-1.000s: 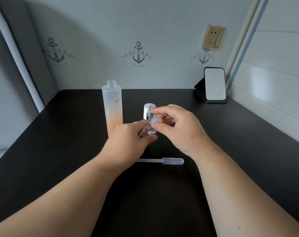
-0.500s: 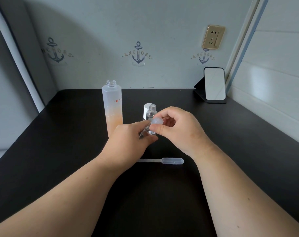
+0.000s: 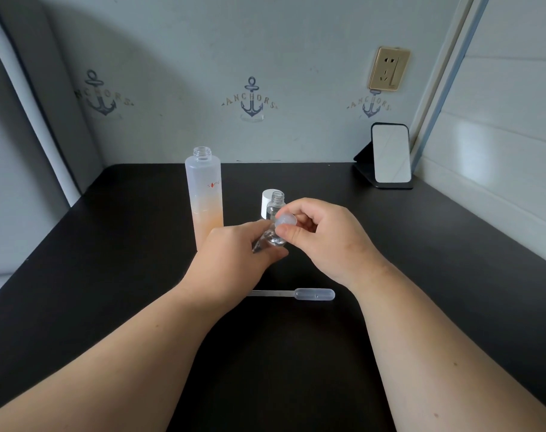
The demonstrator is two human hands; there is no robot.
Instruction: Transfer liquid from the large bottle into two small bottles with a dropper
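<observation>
The large frosted bottle [image 3: 205, 194] stands uncapped on the black table [image 3: 109, 275], with orange liquid in its lower part. My left hand [image 3: 234, 257] grips a small clear bottle [image 3: 273, 240] just right of it. My right hand [image 3: 321, 235] pinches a small translucent cap [image 3: 285, 220] at that bottle's top. Behind my hands a second small clear bottle [image 3: 277, 203] stands open, with a white cap [image 3: 267, 201] right behind it. A clear plastic dropper [image 3: 309, 294] lies flat on the table, nearer to me, its bulb pointing right.
A small mirror [image 3: 390, 154] on a black stand sits at the table's far right corner. A wall socket [image 3: 388, 68] is above it. Walls close in the table at the back and on the right.
My hands and the small bottle have dropped slightly toward the table. The open small bottle behind them now shows more fully. The dropper and large bottle have not moved.
</observation>
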